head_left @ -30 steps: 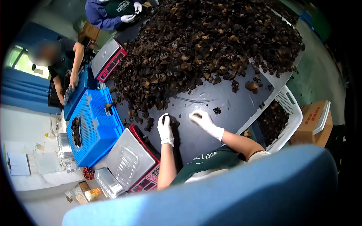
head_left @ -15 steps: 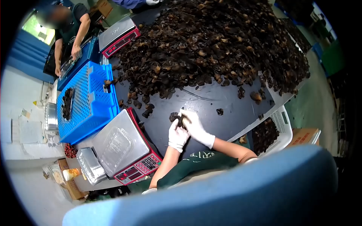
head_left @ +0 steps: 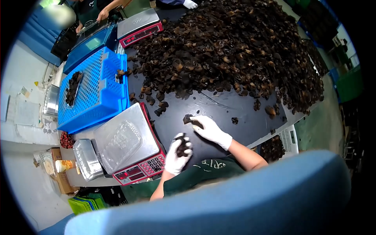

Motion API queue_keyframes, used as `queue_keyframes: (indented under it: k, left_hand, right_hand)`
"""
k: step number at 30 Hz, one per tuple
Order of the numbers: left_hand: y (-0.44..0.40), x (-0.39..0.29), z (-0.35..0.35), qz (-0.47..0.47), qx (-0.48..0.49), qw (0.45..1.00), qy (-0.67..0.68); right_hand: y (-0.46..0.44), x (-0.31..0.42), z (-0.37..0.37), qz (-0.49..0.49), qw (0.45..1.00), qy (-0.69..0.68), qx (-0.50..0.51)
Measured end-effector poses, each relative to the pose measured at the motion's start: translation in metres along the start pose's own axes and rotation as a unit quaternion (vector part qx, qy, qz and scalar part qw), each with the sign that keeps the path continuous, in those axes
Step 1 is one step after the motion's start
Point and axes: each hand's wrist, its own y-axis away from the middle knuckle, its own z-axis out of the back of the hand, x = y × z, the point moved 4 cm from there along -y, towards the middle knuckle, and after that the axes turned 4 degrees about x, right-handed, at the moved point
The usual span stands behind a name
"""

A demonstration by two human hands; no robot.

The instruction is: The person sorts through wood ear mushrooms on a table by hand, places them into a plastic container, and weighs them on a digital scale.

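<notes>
My left hand [head_left: 178, 156], in a white glove, is curled palm up around a few dark wood ear mushrooms [head_left: 182, 147], just right of a red scale. Farther forward, my right hand [head_left: 212, 131], also gloved in white, has its fingertips closed on one dark wood ear mushroom [head_left: 187, 119] at the dark tabletop [head_left: 168, 127]. A small loose piece [head_left: 234, 120] lies to the right of that hand. The big heap of wood ear mushrooms [head_left: 227, 51] spreads across the table beyond both hands.
On the near scale [head_left: 152, 123] lies a clear plastic container [head_left: 122, 141]; more containers [head_left: 87, 158] stand beside it. A blue crate [head_left: 111, 100], a second scale [head_left: 139, 19], a white basket [head_left: 290, 139] and two people's hands [head_left: 103, 15] [head_left: 190, 4] surround the heap.
My hands have separated. The left moved down and left with mushrooms in its palm; the right shifted to a mushroom farther forward. The camera view has shifted, and the person at upper left has moved.
</notes>
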Motion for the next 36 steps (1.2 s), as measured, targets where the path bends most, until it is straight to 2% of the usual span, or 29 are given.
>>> queue_keyframes:
  k: [2,3,4,5,6,8,9,10,12,13,14,16,17,18,20,22,24,26,27,28,29,30,31,32,33,34,35,36]
  left_hand:
    - [0.037,-0.043,-0.035,-0.157,0.060,0.980,-0.106]
    - [0.056,-0.072,-0.046,-0.265,0.053,0.934,-0.232]
    - [0.074,-0.100,-0.054,-0.366,0.045,0.861,-0.351]
    - [0.089,-0.130,-0.045,-0.457,-0.064,0.771,-0.439]
    - [0.104,-0.158,-0.033,-0.533,-0.171,0.653,-0.511]
    - [0.121,-0.206,-0.016,-0.588,-0.229,0.453,-0.629]
    - [0.125,-0.212,-0.022,-0.571,-0.255,0.420,-0.658]
    - [0.125,-0.221,-0.019,-0.524,-0.277,0.357,-0.722]
    - [0.112,-0.228,-0.001,-0.417,-0.257,0.232,-0.840]
    - [0.105,-0.220,0.000,-0.389,-0.254,0.234,-0.854]
    - [0.100,-0.223,0.012,-0.403,-0.248,0.221,-0.853]
    - [0.094,-0.211,0.002,-0.421,-0.208,0.246,-0.848]
    - [0.090,-0.202,-0.004,-0.425,-0.195,0.247,-0.849]
    - [0.086,-0.197,-0.007,-0.414,-0.172,0.276,-0.850]
    - [0.085,-0.186,-0.010,-0.421,-0.184,0.275,-0.845]
    - [0.091,-0.178,-0.020,-0.424,-0.181,0.282,-0.841]
    - [0.101,-0.181,-0.017,-0.442,-0.178,0.285,-0.832]
    - [0.111,-0.191,0.001,-0.452,-0.173,0.327,-0.812]
    - [0.118,-0.191,0.000,-0.464,-0.182,0.371,-0.784]
    - [0.128,-0.187,-0.010,-0.467,-0.211,0.388,-0.766]
    - [0.133,-0.189,-0.004,-0.468,-0.228,0.385,-0.762]
    - [0.139,-0.192,0.005,-0.469,-0.245,0.383,-0.758]
    - [0.144,-0.196,0.013,-0.449,-0.263,0.310,-0.795]
    - [0.145,-0.194,0.014,-0.448,-0.268,0.312,-0.794]
    - [0.144,-0.191,0.013,-0.442,-0.266,0.296,-0.804]
    - [0.143,-0.188,0.010,-0.436,-0.264,0.279,-0.814]
    - [0.139,-0.184,0.007,-0.408,-0.267,0.267,-0.831]
    - [0.135,-0.181,0.006,-0.391,-0.273,0.250,-0.843]
  right_hand:
    - [-0.022,-0.001,-0.008,0.007,0.999,0.019,0.029]
    - [-0.031,0.001,-0.016,0.013,0.996,0.073,0.049]
    - [-0.039,0.002,-0.025,0.021,0.989,0.126,0.069]
    - [-0.039,-0.002,-0.039,0.084,0.981,0.177,-0.005]
    - [-0.044,-0.009,-0.046,0.089,0.981,0.175,-0.005]
    - [-0.053,-0.017,-0.055,0.111,0.979,0.167,0.045]
    - [-0.056,-0.015,-0.052,0.102,0.980,0.161,0.048]
    - [-0.062,-0.022,-0.054,0.082,0.986,0.137,0.054]
    - [-0.074,-0.033,-0.053,0.004,1.000,0.020,0.011]
    - [-0.081,-0.023,-0.045,-0.065,0.997,-0.026,0.015]
    - [-0.092,-0.008,-0.040,-0.063,0.998,-0.024,0.016]
    - [-0.111,0.011,-0.039,-0.074,0.997,-0.008,0.037]
    - [-0.121,0.009,-0.049,-0.018,0.999,0.019,0.019]
    - [-0.128,0.017,-0.052,-0.015,0.999,0.020,0.021]
    - [-0.142,0.040,-0.055,0.023,0.991,0.127,0.016]
    - [-0.149,0.024,-0.074,0.043,0.985,0.165,0.006]
    - [-0.149,0.007,-0.086,0.044,0.982,0.170,0.075]
    - [-0.149,-0.007,-0.089,-0.011,0.989,0.135,0.067]
    - [-0.149,-0.013,-0.087,-0.006,0.994,0.100,0.033]
    - [-0.148,-0.018,-0.087,-0.002,0.998,0.064,-0.001]
    - [-0.152,-0.029,-0.090,-0.063,0.997,-0.041,-0.027]
    - [-0.154,-0.023,-0.088,-0.081,0.990,-0.107,-0.052]
    - [-0.154,-0.013,-0.091,-0.071,0.979,-0.188,-0.035]
    - [-0.155,0.011,-0.087,-0.060,0.962,-0.267,-0.018]
    - [-0.154,0.049,-0.082,-0.018,0.958,-0.284,-0.025]
    - [-0.149,0.086,-0.074,0.018,0.976,-0.217,0.018]
    - [-0.146,0.110,-0.078,0.041,0.963,-0.251,0.085]
    - [-0.143,0.136,-0.075,0.109,0.975,-0.162,0.108]
